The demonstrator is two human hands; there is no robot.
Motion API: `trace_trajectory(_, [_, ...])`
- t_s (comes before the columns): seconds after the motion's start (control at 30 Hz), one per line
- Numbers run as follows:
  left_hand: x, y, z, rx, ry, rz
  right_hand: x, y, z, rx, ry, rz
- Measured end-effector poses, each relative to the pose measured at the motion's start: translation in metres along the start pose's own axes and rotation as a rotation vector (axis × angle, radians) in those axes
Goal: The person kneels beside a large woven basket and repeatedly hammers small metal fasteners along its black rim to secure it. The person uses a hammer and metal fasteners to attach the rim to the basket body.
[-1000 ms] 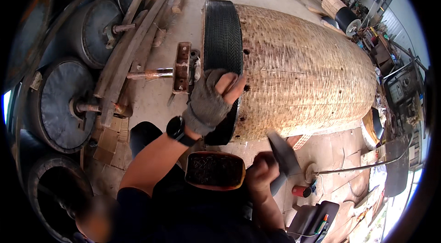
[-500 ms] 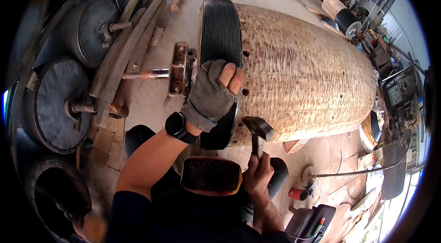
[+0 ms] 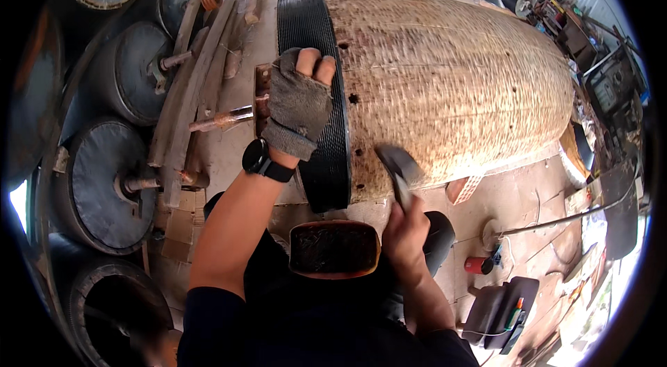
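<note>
A large wooden drum [image 3: 445, 82], its tan surface covered in small gouges and a few dark holes, lies on its side before me. Around its left end runs a black ribbed band [image 3: 331, 172]. My left hand [image 3: 299, 103], in a grey fingerless glove, lies on this band with its fingers curled; whatever they grip is hidden. In my right hand [image 3: 405, 231] is the handle of a hammer [image 3: 399, 162]. The hammer's head is raised near the drum's lower left part, slightly blurred by motion. Between my legs stands a dark-topped box-like object [image 3: 335, 274] with a yellowish rim.
Several dark metal rollers [image 3: 104, 183] line the left side, beside long wooden beams [image 3: 201, 82]. A metal shaft [image 3: 222, 119] sticks out from the drum's left end. A brick [image 3: 464, 188] touches the floor under the drum. At right are a red can [image 3: 478, 266] and a dark case [image 3: 497, 315].
My view has shifted, so the drum appears farther left and higher. The hammer has swung away from the band toward the right. My left hand stays on the band.
</note>
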State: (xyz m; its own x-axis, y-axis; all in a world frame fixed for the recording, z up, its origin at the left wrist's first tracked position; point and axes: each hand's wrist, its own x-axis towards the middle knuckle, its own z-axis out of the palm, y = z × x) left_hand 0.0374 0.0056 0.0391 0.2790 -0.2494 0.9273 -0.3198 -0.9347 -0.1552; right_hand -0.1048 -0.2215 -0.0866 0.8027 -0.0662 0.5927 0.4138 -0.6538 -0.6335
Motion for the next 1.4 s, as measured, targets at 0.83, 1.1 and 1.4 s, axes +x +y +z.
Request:
trace_trajectory(0.83, [-0.094,0.104,-0.051,-0.606,-0.277,-0.377,-0.045,0.006,-0.006,0.123,-0.123,0.146])
trace_trajectory(1.1, [-0.1,0.111,-0.039,-0.723,-0.221,-0.519,-0.039,0.001,-0.011,0.112,-0.1,0.057])
trace_trajectory(1.4, [-0.119,0.11,-0.023,-0.866,-0.288,-0.706,-0.039,-0.002,-0.008,0.119,-0.081,0.108])
